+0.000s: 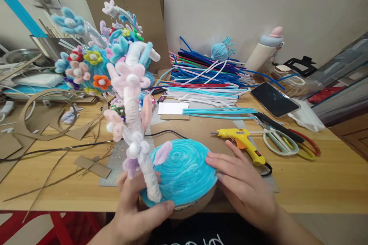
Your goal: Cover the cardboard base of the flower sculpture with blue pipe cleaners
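A round base (184,168) wound in a spiral of turquoise pipe cleaner is tilted toward me at the table's front edge. From its left side rises a white wrapped stem (132,113) bearing fuzzy pink, white and lilac flowers. My left hand (140,206) grips the base's left edge around the stem's foot, thumb on the near rim. My right hand (244,180) holds the right rim, fingers over the edge; its thumb is hidden. Brown cardboard shows under the near rim. Just right of that hand lies a yellow glue gun (241,139).
Bundles of coloured pipe cleaners (207,72) lie at the back. At right are scissors (280,141), pliers (304,147) and a phone (274,99). Fuzzy flower pieces (92,69) and cardboard rings (23,122) stand left. A black cord (71,147) crosses the table.
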`<control>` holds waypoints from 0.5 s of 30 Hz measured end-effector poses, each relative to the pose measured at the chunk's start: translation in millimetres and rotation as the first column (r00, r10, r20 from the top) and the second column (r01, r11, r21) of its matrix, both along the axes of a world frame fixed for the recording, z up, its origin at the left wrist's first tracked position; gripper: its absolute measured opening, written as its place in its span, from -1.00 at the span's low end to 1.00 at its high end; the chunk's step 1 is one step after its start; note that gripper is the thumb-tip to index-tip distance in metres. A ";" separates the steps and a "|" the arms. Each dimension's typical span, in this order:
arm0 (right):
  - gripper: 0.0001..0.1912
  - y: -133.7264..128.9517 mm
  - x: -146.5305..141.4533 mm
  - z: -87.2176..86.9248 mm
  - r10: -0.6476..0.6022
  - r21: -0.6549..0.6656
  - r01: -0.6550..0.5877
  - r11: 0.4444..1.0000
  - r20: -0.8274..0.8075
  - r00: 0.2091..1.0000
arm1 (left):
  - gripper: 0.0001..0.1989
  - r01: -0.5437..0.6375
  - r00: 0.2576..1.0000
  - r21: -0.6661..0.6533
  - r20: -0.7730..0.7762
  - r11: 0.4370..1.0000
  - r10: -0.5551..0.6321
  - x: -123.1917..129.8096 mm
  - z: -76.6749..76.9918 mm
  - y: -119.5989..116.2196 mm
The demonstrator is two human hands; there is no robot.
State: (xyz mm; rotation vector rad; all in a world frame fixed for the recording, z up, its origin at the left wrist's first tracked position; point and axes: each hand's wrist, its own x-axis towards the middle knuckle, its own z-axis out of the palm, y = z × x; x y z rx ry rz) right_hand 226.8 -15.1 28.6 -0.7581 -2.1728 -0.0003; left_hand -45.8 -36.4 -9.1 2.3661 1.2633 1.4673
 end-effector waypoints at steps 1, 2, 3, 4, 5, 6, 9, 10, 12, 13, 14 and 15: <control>-0.72 -4.5 1.4 6.0 -0.003 0.006 0.003 1.000 0.008 1.000 | -0.84 0.047 0.999 -0.007 0.022 0.999 -0.047 1.8 3.0 0.5; -0.72 -9.1 2.5 12.1 -0.010 0.005 0.010 1.000 0.018 1.000 | -0.85 0.093 0.995 -0.019 0.043 0.995 -0.092 3.1 6.0 1.3; -0.71 -13.6 3.3 18.0 -0.022 -0.002 0.022 1.000 0.031 0.999 | -0.84 0.132 0.990 -0.031 0.060 0.991 -0.130 3.6 8.9 2.1; -0.71 -17.8 3.9 23.2 -0.038 -0.016 0.039 0.999 0.046 0.998 | -0.84 0.162 0.984 -0.041 0.076 0.986 -0.159 3.4 11.5 2.8; -0.71 -21.4 4.1 27.6 -0.048 -0.029 0.050 0.998 0.059 0.997 | -0.83 0.187 0.979 -0.050 0.091 0.981 -0.182 2.7 13.6 3.4; -0.71 -24.2 4.0 31.1 -0.052 -0.037 0.054 0.998 0.067 0.996 | -0.83 0.198 0.976 -0.046 0.105 0.979 -0.192 1.6 15.5 3.7; -0.74 -28.5 2.5 36.1 -0.036 -0.029 0.038 0.999 0.077 0.996 | -0.86 0.115 0.986 0.047 0.120 0.992 -0.120 -0.2 20.7 3.2; -0.75 -28.9 1.5 36.3 -0.033 -0.023 0.035 0.999 0.084 0.996 | -0.85 0.079 0.989 0.099 0.115 0.992 -0.090 0.1 22.8 3.0; -0.76 -29.3 -1.0 34.7 -0.034 -0.019 0.037 0.999 0.108 0.994 | -0.82 0.025 0.996 0.180 0.080 0.983 -0.040 2.0 27.7 2.9; -0.76 -29.5 -2.6 32.9 -0.042 -0.011 0.044 0.999 0.106 0.993 | -0.81 0.017 0.998 0.201 0.055 0.979 -0.029 3.1 30.4 3.1; -0.75 -29.9 -4.2 30.6 -0.059 0.006 0.058 0.998 0.087 0.994 | -0.81 0.013 0.999 0.212 0.030 0.977 -0.019 4.0 33.1 3.5; -0.73 -30.4 -5.8 27.8 -0.075 0.028 0.074 0.997 0.062 0.995 | -0.82 0.012 1.000 0.221 0.000 0.975 -0.012 4.4 35.8 4.0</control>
